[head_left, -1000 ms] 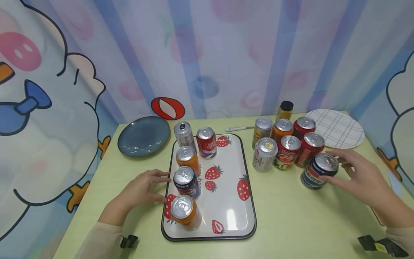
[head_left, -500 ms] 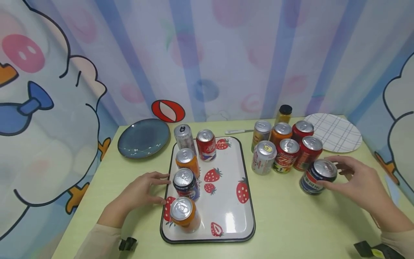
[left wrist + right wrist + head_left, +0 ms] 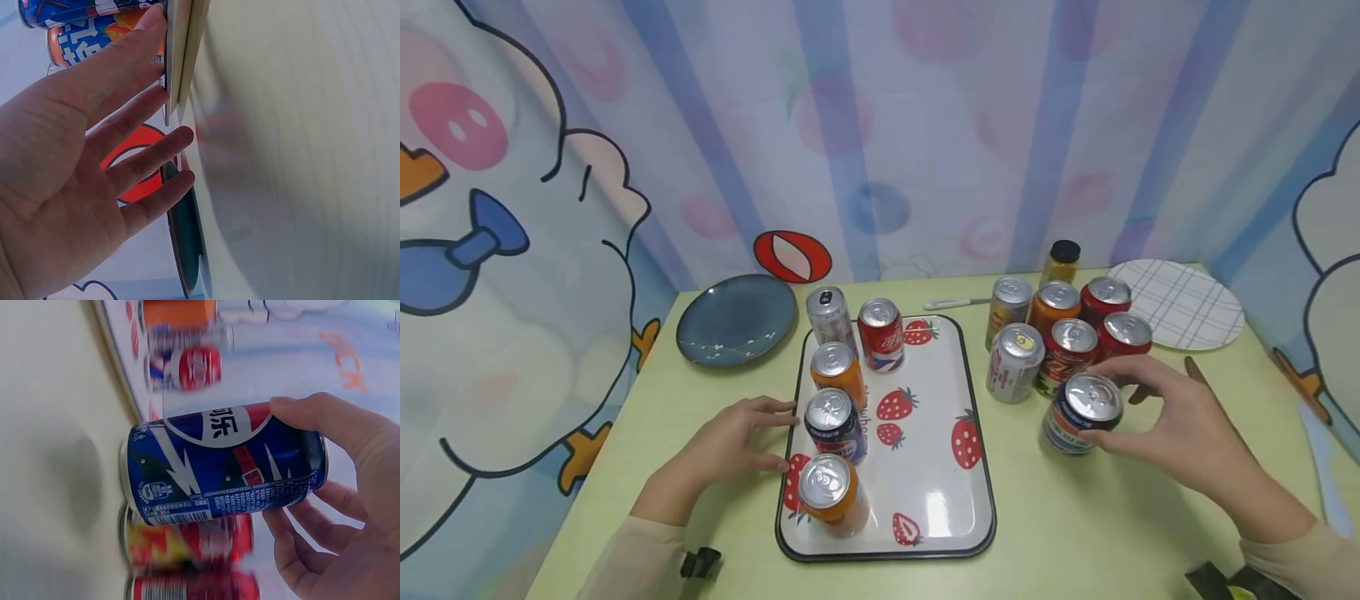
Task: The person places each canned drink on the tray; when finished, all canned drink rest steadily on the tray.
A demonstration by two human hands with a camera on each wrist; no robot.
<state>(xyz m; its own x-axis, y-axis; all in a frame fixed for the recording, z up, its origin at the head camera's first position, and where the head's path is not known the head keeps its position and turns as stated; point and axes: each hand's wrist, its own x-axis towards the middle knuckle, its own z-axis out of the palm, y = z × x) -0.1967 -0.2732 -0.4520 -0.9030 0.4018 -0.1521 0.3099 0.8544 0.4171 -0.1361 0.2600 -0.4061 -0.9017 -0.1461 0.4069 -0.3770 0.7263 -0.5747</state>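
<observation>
My right hand [image 3: 1157,412] grips a dark blue cola can [image 3: 1081,412] by its top, lifted just off the green table, right of the strawberry tray [image 3: 977,467]. The right wrist view shows that blue can [image 3: 225,464] held between thumb and fingers [image 3: 312,415]. My left hand [image 3: 737,437] rests open on the table, fingertips touching the tray's left rim beside a blue can [image 3: 835,425]. In the left wrist view the straight fingers [image 3: 134,94] lie against the tray's rim [image 3: 176,56]. Several cans stand in a column on the tray's left side.
A cluster of upright cans [image 3: 1060,325] and a small black-capped bottle [image 3: 1060,260] stand behind the held can. A checked plate [image 3: 1180,302] sits at the back right, a dark blue plate [image 3: 735,318] at the back left. A knife [image 3: 953,303] lies behind the tray.
My right hand closed on the blue can and carried it leftward, away from the can cluster toward the tray. The left hand stayed at the tray's rim.
</observation>
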